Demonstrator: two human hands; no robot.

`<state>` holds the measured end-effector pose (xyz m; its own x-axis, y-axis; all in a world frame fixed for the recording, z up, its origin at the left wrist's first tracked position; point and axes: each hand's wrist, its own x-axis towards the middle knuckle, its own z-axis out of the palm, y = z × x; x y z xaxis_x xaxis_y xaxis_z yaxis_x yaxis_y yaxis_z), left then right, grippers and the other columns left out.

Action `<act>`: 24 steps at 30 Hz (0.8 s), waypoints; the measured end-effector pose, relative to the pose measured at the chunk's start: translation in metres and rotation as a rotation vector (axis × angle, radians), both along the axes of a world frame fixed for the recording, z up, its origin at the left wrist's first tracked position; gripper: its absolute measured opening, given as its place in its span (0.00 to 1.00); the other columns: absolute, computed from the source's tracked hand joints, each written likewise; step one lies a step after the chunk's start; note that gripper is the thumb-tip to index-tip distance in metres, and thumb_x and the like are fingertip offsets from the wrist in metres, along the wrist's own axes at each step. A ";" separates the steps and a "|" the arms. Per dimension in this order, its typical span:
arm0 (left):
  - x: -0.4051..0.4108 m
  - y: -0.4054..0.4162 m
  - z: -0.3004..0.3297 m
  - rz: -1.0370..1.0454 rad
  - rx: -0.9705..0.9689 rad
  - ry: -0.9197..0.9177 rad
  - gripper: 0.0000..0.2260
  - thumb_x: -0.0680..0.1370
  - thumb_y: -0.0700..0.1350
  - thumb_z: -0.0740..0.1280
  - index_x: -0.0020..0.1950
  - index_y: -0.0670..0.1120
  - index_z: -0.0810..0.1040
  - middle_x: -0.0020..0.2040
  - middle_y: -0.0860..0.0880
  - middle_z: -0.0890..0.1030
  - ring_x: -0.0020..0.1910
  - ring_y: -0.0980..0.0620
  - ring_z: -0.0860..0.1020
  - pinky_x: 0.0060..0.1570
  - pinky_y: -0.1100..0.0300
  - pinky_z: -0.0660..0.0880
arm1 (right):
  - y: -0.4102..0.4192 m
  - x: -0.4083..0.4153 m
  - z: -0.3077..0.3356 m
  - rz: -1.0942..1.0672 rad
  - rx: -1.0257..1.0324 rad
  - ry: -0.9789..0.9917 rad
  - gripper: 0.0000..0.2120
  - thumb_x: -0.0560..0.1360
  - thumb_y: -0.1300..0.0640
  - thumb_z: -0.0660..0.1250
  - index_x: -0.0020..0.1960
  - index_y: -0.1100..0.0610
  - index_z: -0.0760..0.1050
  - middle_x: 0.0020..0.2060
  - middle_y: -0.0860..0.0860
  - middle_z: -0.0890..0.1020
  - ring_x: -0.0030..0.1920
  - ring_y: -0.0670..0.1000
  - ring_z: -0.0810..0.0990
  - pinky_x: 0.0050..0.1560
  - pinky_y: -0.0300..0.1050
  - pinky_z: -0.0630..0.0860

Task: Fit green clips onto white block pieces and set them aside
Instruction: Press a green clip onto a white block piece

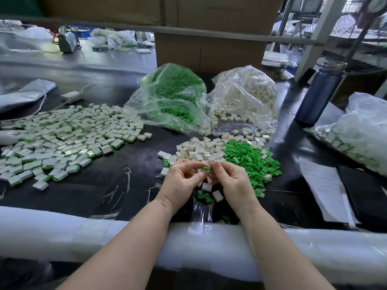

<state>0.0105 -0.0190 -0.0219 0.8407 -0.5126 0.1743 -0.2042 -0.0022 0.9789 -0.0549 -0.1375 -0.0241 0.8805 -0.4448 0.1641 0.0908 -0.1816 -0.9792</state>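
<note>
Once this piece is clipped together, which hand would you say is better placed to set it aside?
Probably the left hand: the finished pile lies on its side.

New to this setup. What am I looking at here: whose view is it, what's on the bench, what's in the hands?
There is no robot here. A person works with bare hands, filmed by one wide-angle camera worn on the head, looking down at the bench. The left hand and right hand meet over the dark table and pinch a small green clip between their fingertips; whether a white block sits behind it is hard to tell. Just beyond the hands lie loose white blocks and loose green clips. To the left is the spread of finished pieces. Behind stand a bag of green clips and a bag of white blocks.
</note>
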 end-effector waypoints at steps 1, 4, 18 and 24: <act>0.000 0.000 0.000 0.001 -0.016 0.025 0.07 0.73 0.35 0.70 0.44 0.47 0.82 0.43 0.50 0.74 0.39 0.51 0.73 0.42 0.65 0.73 | -0.001 0.001 -0.002 -0.051 -0.085 0.014 0.10 0.79 0.59 0.61 0.43 0.54 0.79 0.35 0.54 0.81 0.36 0.48 0.80 0.40 0.43 0.78; 0.000 -0.001 -0.001 0.000 -0.033 0.053 0.08 0.73 0.34 0.69 0.43 0.47 0.82 0.40 0.51 0.75 0.41 0.47 0.73 0.41 0.63 0.73 | -0.003 0.004 -0.006 -0.128 -0.258 0.037 0.10 0.78 0.64 0.61 0.46 0.52 0.79 0.39 0.50 0.82 0.41 0.51 0.81 0.49 0.46 0.78; 0.000 0.000 -0.001 0.011 -0.006 0.033 0.06 0.73 0.36 0.70 0.45 0.46 0.82 0.43 0.47 0.75 0.38 0.51 0.71 0.38 0.70 0.72 | -0.002 0.000 -0.006 -0.231 -0.399 -0.079 0.05 0.76 0.62 0.66 0.46 0.57 0.81 0.36 0.45 0.82 0.37 0.47 0.81 0.41 0.46 0.78; 0.001 -0.001 -0.001 0.026 -0.016 0.030 0.06 0.73 0.35 0.70 0.45 0.45 0.82 0.46 0.46 0.75 0.41 0.50 0.72 0.39 0.72 0.72 | 0.001 -0.001 -0.003 -0.200 -0.281 -0.031 0.12 0.78 0.60 0.61 0.38 0.49 0.76 0.25 0.49 0.78 0.24 0.43 0.72 0.30 0.44 0.71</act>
<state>0.0113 -0.0201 -0.0230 0.8587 -0.4880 0.1567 -0.1749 0.0085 0.9846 -0.0557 -0.1367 -0.0272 0.7732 -0.5415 0.3300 0.0555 -0.4607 -0.8858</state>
